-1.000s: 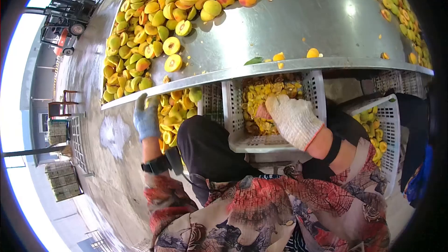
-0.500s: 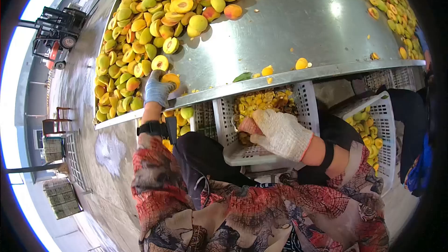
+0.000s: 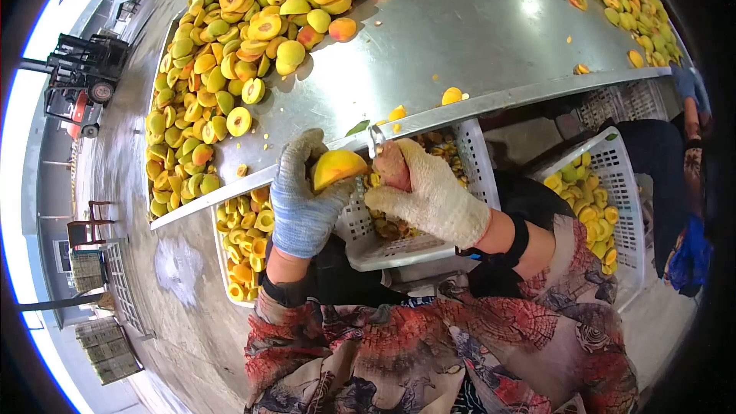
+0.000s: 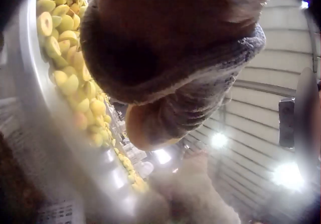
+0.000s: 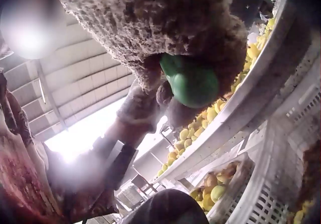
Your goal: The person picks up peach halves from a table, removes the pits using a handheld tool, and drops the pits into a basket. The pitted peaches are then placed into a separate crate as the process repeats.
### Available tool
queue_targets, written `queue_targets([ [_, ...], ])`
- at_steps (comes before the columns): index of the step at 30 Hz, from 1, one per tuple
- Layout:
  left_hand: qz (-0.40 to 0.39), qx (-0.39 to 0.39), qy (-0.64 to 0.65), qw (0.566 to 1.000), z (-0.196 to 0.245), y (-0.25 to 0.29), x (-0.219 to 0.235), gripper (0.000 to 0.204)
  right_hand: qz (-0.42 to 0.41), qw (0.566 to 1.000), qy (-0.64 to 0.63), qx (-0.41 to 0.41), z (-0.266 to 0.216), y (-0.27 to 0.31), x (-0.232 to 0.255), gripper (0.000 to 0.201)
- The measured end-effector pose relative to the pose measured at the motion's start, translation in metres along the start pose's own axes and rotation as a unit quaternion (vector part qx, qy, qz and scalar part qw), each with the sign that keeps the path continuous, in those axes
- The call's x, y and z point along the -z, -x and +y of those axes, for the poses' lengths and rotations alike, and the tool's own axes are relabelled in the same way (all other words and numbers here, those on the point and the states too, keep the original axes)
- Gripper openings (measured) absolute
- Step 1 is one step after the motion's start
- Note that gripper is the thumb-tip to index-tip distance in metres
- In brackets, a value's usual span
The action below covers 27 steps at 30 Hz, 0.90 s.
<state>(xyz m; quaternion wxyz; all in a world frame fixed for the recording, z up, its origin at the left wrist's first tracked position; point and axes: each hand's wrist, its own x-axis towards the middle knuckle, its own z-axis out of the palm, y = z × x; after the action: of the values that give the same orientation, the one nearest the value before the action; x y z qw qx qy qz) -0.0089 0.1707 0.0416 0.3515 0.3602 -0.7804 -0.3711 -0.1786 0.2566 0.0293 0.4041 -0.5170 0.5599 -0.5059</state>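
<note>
A pale blue gloved left hand (image 3: 303,203) holds a yellow fruit half (image 3: 337,169) over the table's front edge. That half (image 4: 143,126) also shows under the left hand (image 4: 188,103) in the left wrist view. Close on its right, the white gloved right hand (image 3: 441,195) grips a tool whose small metal tip (image 3: 376,139) points up by the fruit, apparently not touching it. In the right wrist view a rounded green handle (image 5: 193,83) sticks out of the right hand (image 5: 160,28). The fruit's cut face is hidden from the head view.
Fruit halves (image 3: 207,84) are heaped on the metal table (image 3: 429,46), whose raised rim (image 3: 521,96) runs in front. Below stand a crate of scraps (image 3: 479,161), a left crate of halves (image 3: 245,241) and a right crate (image 3: 617,207). Another person's hand (image 3: 690,88) is at far right.
The left hand has gone from beside the table's edge up to the heap, taken a fruit half and brought it over to the right hand. The right hand has risen from the scrap crate.
</note>
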Motion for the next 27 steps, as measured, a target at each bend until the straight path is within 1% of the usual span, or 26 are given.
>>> queue_targets([
  [1, 0.008, 0.032, 0.067, 0.997, 0.006, 0.004, -0.005, 0.065, -0.006, 1.000, -0.017, -0.016, 0.000, -0.001, 0.002, 0.039],
  [2, 0.006, 0.033, 0.066, 0.997, 0.013, 0.006, -0.009, 0.065, -0.012, 0.999, -0.035, -0.032, 0.000, -0.002, 0.003, 0.037],
  [3, 0.014, 0.084, 0.129, 0.988, 0.019, 0.008, -0.012, 0.060, -0.029, 0.999, -0.024, -0.033, -0.005, -0.003, 0.007, 0.034],
  [4, 0.021, 0.135, 0.192, 0.972, 0.022, 0.009, -0.015, 0.055, -0.028, 0.999, -0.025, -0.035, -0.004, -0.004, 0.007, 0.034],
  [5, 0.020, 0.167, 0.221, 0.961, 0.022, 0.010, -0.019, 0.051, -0.032, 0.998, -0.037, -0.040, -0.002, -0.005, 0.007, 0.033],
  [6, 0.018, 0.169, 0.222, 0.960, 0.021, 0.011, -0.022, 0.051, -0.036, 0.997, -0.048, -0.046, 0.000, -0.005, 0.007, 0.032],
  [7, 0.025, 0.204, 0.334, 0.920, 0.017, 0.013, -0.026, 0.049, -0.035, 0.997, -0.048, -0.048, 0.002, -0.005, 0.007, 0.032],
  [8, 0.033, 0.235, 0.441, 0.865, 0.012, 0.014, -0.030, 0.048, -0.024, 0.997, -0.059, -0.053, 0.003, -0.006, 0.007, 0.031],
  [9, 0.052, 0.201, 0.469, 0.858, 0.004, 0.017, -0.037, 0.042, -0.014, 0.996, -0.071, -0.058, 0.004, -0.006, 0.007, 0.031],
  [10, 0.052, 0.202, 0.469, 0.858, -0.001, 0.018, -0.039, 0.042, -0.014, 0.996, -0.070, -0.059, 0.005, -0.005, 0.006, 0.031],
  [12, 0.119, 0.248, 0.540, 0.795, -0.008, 0.019, -0.041, 0.036, -0.007, 0.979, -0.181, -0.089, 0.004, -0.005, 0.005, 0.031],
  [13, 0.167, 0.256, 0.537, 0.786, -0.013, 0.019, -0.042, 0.035, -0.017, 0.983, -0.148, -0.110, 0.003, -0.004, 0.005, 0.030],
  [14, 0.169, 0.256, 0.536, 0.786, -0.012, 0.019, -0.040, 0.035, -0.019, 0.983, -0.148, -0.110, 0.002, -0.003, 0.004, 0.030],
  [16, 0.158, 0.273, 0.570, 0.759, -0.009, 0.016, -0.036, 0.038, -0.044, 0.995, -0.037, -0.078, -0.001, 0.001, 0.001, 0.031],
  [17, 0.164, 0.287, 0.584, 0.741, -0.008, 0.014, -0.034, 0.043, -0.049, 0.996, -0.037, -0.065, 0.001, 0.002, -0.001, 0.034],
  [18, 0.165, 0.288, 0.583, 0.742, -0.009, 0.015, -0.032, 0.043, -0.050, 0.996, -0.039, -0.066, 0.004, 0.002, -0.003, 0.034],
  [20, 0.102, 0.310, 0.623, 0.711, -0.012, 0.018, -0.026, 0.047, -0.048, 0.985, -0.125, -0.104, 0.008, 0.000, -0.007, 0.041],
  [21, 0.101, 0.323, 0.621, 0.707, -0.010, 0.018, -0.026, 0.050, -0.050, 0.985, -0.127, -0.103, 0.006, 0.000, -0.005, 0.041],
  [22, 0.102, 0.322, 0.620, 0.708, -0.009, 0.018, -0.026, 0.050, -0.047, 0.990, -0.077, -0.104, 0.000, 0.001, -0.002, 0.043],
  [23, 0.095, 0.321, 0.640, 0.692, -0.008, 0.019, -0.027, 0.050, -0.044, 0.993, -0.027, -0.105, -0.003, 0.001, 0.000, 0.045],
  [24, 0.087, 0.319, 0.660, 0.675, -0.007, 0.019, -0.027, 0.049, -0.044, 0.993, -0.027, -0.105, -0.002, 0.001, 0.000, 0.045],
  [25, 0.087, 0.319, 0.660, 0.675, -0.008, 0.019, -0.027, 0.049, -0.051, 0.993, -0.038, -0.100, 0.000, 0.001, 0.000, 0.046],
  [27, 0.051, 0.312, 0.698, 0.642, -0.008, 0.018, -0.026, 0.048, -0.059, 0.993, -0.048, -0.095, 0.000, 0.002, 0.000, 0.046],
])
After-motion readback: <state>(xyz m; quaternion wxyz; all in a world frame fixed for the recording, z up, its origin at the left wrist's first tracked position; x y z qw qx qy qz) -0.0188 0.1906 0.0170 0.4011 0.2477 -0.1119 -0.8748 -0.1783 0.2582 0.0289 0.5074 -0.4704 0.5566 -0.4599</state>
